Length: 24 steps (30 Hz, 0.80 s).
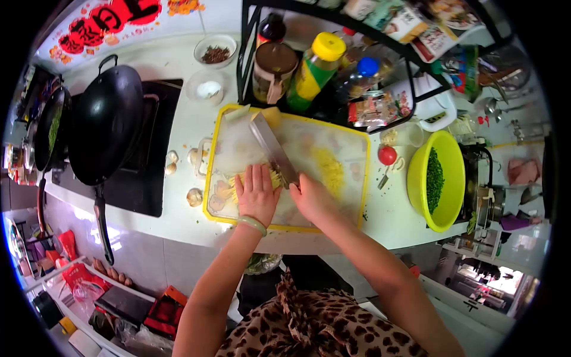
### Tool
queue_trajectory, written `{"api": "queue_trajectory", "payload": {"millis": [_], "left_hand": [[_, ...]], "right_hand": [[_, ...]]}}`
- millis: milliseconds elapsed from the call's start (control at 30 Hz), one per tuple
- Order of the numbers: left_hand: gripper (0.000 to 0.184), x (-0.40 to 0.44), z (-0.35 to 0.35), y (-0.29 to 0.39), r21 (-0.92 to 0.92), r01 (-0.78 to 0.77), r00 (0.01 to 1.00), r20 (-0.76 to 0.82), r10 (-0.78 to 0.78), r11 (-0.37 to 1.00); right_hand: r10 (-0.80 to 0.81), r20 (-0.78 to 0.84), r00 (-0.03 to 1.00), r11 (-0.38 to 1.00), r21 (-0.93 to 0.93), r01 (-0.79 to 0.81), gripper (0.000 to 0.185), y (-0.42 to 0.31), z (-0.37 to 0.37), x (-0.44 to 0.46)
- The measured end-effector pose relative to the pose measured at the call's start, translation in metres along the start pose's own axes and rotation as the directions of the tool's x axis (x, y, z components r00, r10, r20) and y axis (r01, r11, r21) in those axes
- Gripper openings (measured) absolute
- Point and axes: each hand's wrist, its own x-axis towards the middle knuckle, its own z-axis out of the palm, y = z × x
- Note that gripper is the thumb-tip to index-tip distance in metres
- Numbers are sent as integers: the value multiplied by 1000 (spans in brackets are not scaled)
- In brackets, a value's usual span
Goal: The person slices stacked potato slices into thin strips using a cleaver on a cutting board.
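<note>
A white cutting board (297,131) with a yellow rim lies on the counter. My left hand (257,193), a pale bangle on its wrist, rests flat with fingers stretched out over pale yellow strips (275,178), which look like shredded potato. In my right hand (310,196) is the handle of a cleaver (272,144). Its broad blade points up and to the left, just beside my left fingers. More yellow shreds (329,171) are spread on the board's right side. A peeled yellowish piece (272,116), perhaps potato, sits at the top edge near the blade tip.
A black wok (110,131) stands on the stove at left. On the right are a lime-green basin (418,178) of chopped greens and a tomato (387,156). A black rack (242,65) with bottles stands behind the board. Garlic (171,168) lies left of it.
</note>
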Motion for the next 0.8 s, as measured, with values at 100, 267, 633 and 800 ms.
{"api": "queue_trajectory", "payload": {"millis": [100,267,633,800], "left_hand": [[75,1,3,-1,4,25,1000,-14,-25,1000],[79,1,-24,7,-46,30,999,33,-29,998],[72,-3,7,-4,40,-1,1000,-5,1,999],[70,-3,8,-5,23,-28,999,-18,28,999]], "right_hand": [[-75,20,997,995,69,74,20,4,-15,6],[-58,132,990,998,12,57,21,-2,-57,-14],[-5,286,958,999,-47,19,22,3,-52,-16],[-1,265,964,999,-37,11,25,5,-17,-3]]}}
